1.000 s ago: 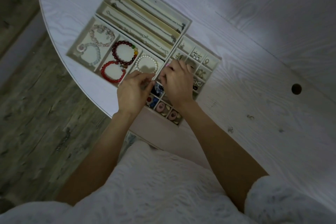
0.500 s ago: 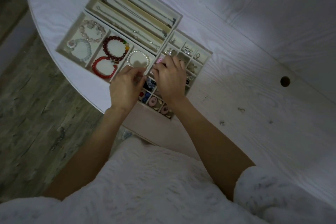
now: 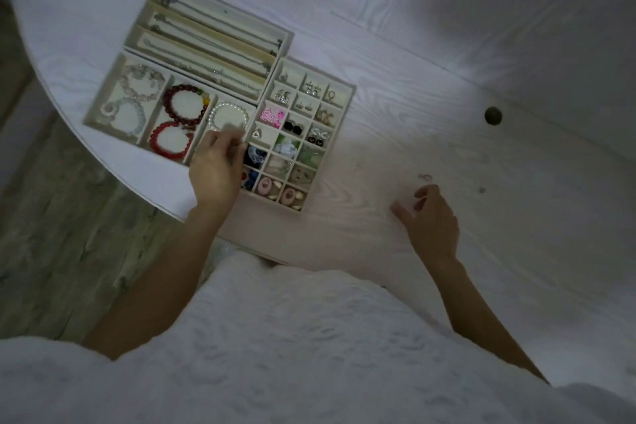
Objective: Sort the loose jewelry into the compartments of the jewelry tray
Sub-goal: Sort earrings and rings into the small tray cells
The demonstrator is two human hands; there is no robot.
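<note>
In the head view, a cream jewelry tray point(image 3: 346, 103) sits on a pale wood-grain table point(image 3: 447, 86), near its curved left edge. Its long slots at the back hold thin chains point(image 3: 213, 41); the wider compartments on the left hold bead bracelets, among them a dark red bracelet point(image 3: 184, 103), a bright red bracelet point(image 3: 170, 140) and a white pearl bracelet point(image 3: 229, 115). The grid of small cells on the right holds earrings and charms, including a pink piece point(image 3: 273, 115). The left hand point(image 3: 216, 172) rests over the tray's near edge beside the pearl bracelet, fingers bent at the divider; whether it pinches anything cannot be told. The right hand point(image 3: 430, 220) lies on the bare table well to the right of the tray, fingers loosely curled and holding nothing, its fingertips just short of a small loose ring-like piece point(image 3: 425, 176). Another tiny piece point(image 3: 481, 190) lies farther right.
</note>
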